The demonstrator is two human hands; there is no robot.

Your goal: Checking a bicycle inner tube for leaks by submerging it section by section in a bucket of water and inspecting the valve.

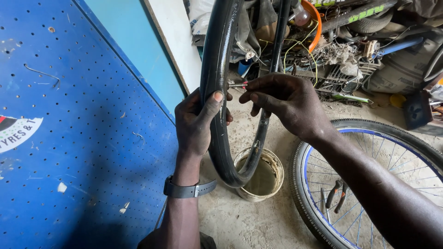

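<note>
Black rubber inner tube (217,87), gripped by the left hand (196,122); right hand (281,99) pinches its thin metal valve (236,85), above a dirty round bucket (272,177).

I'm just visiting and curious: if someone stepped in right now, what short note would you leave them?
Left hand: grips the black inner tube, held upright.
Right hand: fingertips pinch the tube's metal valve.
The tube's lower loop hangs over a small bucket on the sandy floor. A bicycle wheel lies flat to the right, pliers resting on its spokes.
Done: tube is off the wheel.
Left: valve work is in hand; its state is too small to tell.
</note>
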